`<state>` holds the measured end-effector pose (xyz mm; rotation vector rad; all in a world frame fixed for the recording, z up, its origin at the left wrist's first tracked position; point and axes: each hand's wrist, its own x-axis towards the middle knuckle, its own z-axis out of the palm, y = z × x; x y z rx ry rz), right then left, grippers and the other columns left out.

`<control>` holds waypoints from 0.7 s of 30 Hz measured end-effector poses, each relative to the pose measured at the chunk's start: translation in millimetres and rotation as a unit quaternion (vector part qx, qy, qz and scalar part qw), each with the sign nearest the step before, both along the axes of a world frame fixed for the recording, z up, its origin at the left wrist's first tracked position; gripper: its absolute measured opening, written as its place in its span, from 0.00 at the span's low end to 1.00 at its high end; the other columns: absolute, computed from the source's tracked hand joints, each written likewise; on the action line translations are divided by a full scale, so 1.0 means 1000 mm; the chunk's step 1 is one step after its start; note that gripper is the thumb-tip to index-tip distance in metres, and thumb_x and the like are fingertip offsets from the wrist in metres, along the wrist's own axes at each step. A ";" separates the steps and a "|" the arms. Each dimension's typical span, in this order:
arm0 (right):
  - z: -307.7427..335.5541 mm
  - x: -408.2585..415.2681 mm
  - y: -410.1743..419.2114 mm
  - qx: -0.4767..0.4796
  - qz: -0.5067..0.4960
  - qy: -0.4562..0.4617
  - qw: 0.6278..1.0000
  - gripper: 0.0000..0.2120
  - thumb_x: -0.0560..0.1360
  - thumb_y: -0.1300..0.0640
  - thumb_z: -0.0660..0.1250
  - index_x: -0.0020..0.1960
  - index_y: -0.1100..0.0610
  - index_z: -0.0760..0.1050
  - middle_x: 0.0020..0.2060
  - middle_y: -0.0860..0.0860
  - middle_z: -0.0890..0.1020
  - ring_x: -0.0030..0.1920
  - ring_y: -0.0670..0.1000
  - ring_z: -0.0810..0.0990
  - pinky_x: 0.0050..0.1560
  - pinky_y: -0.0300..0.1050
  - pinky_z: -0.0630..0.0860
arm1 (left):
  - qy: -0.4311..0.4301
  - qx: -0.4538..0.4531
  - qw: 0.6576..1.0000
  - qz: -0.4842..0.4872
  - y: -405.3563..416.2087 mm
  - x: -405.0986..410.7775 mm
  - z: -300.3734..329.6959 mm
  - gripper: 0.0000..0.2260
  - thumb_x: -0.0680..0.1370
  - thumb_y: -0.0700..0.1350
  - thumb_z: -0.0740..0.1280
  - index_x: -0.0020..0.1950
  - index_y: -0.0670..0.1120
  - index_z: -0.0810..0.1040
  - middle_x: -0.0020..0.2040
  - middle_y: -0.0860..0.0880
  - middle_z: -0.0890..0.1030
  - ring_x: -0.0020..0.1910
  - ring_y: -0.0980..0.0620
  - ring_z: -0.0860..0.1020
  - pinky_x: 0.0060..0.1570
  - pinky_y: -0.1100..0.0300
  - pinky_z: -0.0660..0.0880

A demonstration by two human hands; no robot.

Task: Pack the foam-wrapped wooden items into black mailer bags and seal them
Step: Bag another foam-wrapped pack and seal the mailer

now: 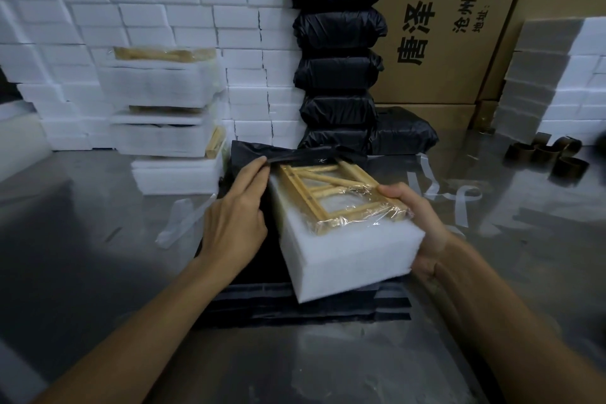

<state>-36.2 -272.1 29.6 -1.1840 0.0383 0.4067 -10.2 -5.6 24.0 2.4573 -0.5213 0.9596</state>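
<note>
- Looking down from the head camera, I see my left hand (237, 207) pinching the upper lip of a black mailer bag (295, 154) between thumb and fingertips, lifting that lip off the layer below so the mouth stands open
- My right hand (414, 223) grips the near right corner of a foam-wrapped wooden item (341, 233), thumb on top over the clear film, the other fingers curled under the foam out of sight
- That item is a white foam block with a pale wooden slatted frame (331, 190) lying on top under clear wrap; its far end sits right at the bag's mouth, just under the raised lip, and its near end is tilted up off the table
- Under it lies a flat stack of black mailers (328, 308) on the grey metal table (98, 256)
- Beyond the bag, a column of packed black parcels (337, 43) leans against cardboard cartons (459, 26) with printed characters, and one more parcel lies beside the column's foot
- To the left, more foam-wrapped items (164, 108) are stacked in front of a wall of white foam blocks (131, 10)
- Clear peel-off strips (459, 193) lie on the table to the right, near some brown tape cores (544, 151); another foam stack (557, 75) stands at far right
</note>
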 end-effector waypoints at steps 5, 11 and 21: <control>0.002 0.000 0.008 -0.025 -0.015 0.000 1.000 0.20 0.62 0.42 0.75 0.44 0.56 0.87 0.42 0.56 0.86 0.40 0.55 0.85 0.43 0.45 0.81 | -0.043 0.069 0.993 -0.089 -0.007 -0.008 0.010 0.28 0.71 0.33 0.56 0.71 0.40 0.72 0.75 0.52 0.68 0.36 0.46 0.81 0.27 0.57 0.75; 0.008 -0.004 0.022 -0.080 -0.032 -0.015 0.996 0.20 0.61 0.42 0.77 0.46 0.56 0.86 0.44 0.57 0.86 0.39 0.54 0.85 0.40 0.44 0.80 | 0.014 0.058 0.997 -0.056 0.003 -0.006 0.000 0.26 0.71 0.31 0.60 0.69 0.42 0.75 0.75 0.46 0.67 0.47 0.41 0.81 0.34 0.54 0.78; 0.019 -0.006 0.037 -0.520 -0.119 -0.352 0.769 0.16 0.69 0.33 0.66 0.55 0.34 0.77 0.72 0.42 0.60 0.73 0.48 0.57 0.72 0.52 0.59 | 0.032 0.113 0.992 -0.039 0.005 -0.003 -0.002 0.33 0.73 0.30 0.64 0.77 0.47 0.63 0.80 0.56 0.53 0.42 0.46 0.79 0.32 0.60 0.66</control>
